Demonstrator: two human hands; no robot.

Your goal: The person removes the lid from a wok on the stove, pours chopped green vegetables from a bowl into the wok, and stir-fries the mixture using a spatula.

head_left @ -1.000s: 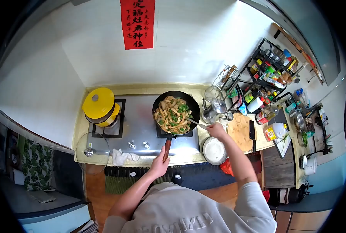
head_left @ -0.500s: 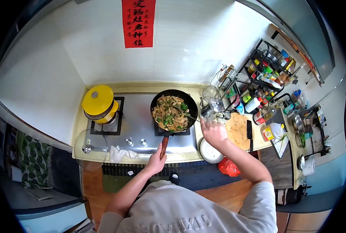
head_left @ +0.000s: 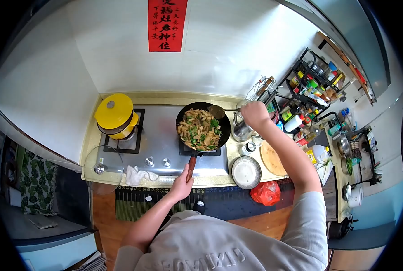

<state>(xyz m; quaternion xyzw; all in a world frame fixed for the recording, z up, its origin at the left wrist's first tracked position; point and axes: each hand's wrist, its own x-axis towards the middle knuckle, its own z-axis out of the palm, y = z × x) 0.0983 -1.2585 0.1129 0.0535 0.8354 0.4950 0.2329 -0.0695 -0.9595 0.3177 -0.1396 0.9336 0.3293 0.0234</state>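
A black frying pan (head_left: 190, 109) stands on the right burner, holding a stir-fry (head_left: 199, 131) of pale strips and green pieces. My left hand (head_left: 182, 184) is wrapped around its brown handle (head_left: 192, 168). In my right hand (head_left: 255, 114) is the handle of a ladle (head_left: 217, 111), its rounded head at the pan's upper right rim, over the edge of the food. Below my right forearm lie a round wooden board (head_left: 272, 159) and a white plate with a patterned rim (head_left: 246, 172).
A lidded yellow pot (head_left: 115, 118) sits on the left burner. Near the front are a glass lid (head_left: 103, 169) and a white cloth (head_left: 139, 175). Metal pitchers (head_left: 242, 131), bottles (head_left: 294, 123) and a black spice rack (head_left: 307, 74) crowd the right side. A red bag (head_left: 265, 193) is below the counter edge.
My right hand has moved up and slightly right, lifting the ladle's head from the middle of the food to the pan's upper right rim. My left hand keeps its hold on the pan handle.
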